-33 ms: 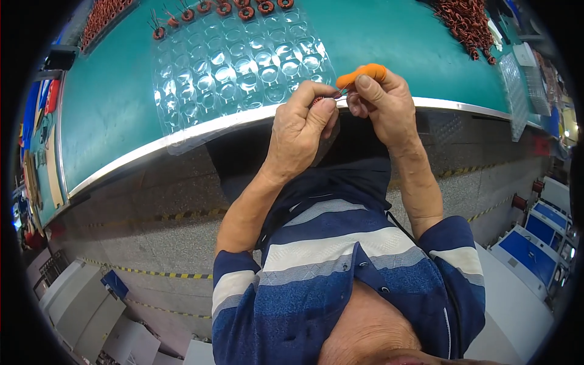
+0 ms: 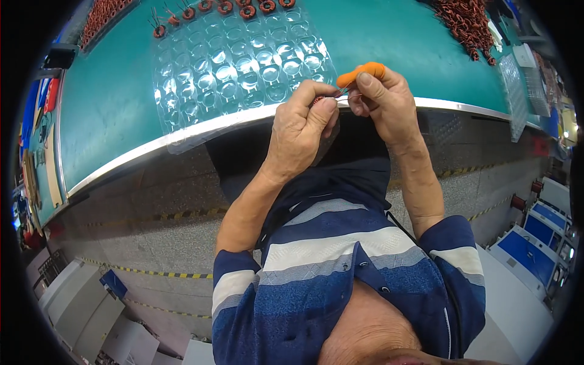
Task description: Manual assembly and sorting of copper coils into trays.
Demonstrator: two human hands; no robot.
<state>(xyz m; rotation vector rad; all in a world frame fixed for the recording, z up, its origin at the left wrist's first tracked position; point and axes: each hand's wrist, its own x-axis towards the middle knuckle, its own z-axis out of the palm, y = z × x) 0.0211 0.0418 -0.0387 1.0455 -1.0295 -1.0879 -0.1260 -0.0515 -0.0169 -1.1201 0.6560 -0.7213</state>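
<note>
My left hand (image 2: 302, 125) is closed, thumb and index finger pinching a small red-brown wire-wound ring coil (image 2: 319, 99). Most of the coil is hidden behind the fingers. Thin wire leads (image 2: 344, 92) stick out of it to the right. Close beside it, my right hand (image 2: 389, 103) is closed with its fingertips at these leads and seems to grip one. An orange finger cot (image 2: 359, 74) covers its index finger. Both hands are over the bench's metal front edge. Just beyond the left hand lies a clear plastic blister tray (image 2: 228, 73) with round pockets.
Several similar coils (image 2: 225, 8) with upright leads sit along the tray's far row. On the green bench (image 2: 389, 36), a heap of red-brown coils (image 2: 465, 27) lies far right and another batch (image 2: 106, 21) far left. Stacked clear trays (image 2: 517, 91) stand at the right end.
Both hands keep nearly the same place and grip. The right fingertips have shifted very slightly at the leads, and a thin wire shows a little more clearly between the hands.
</note>
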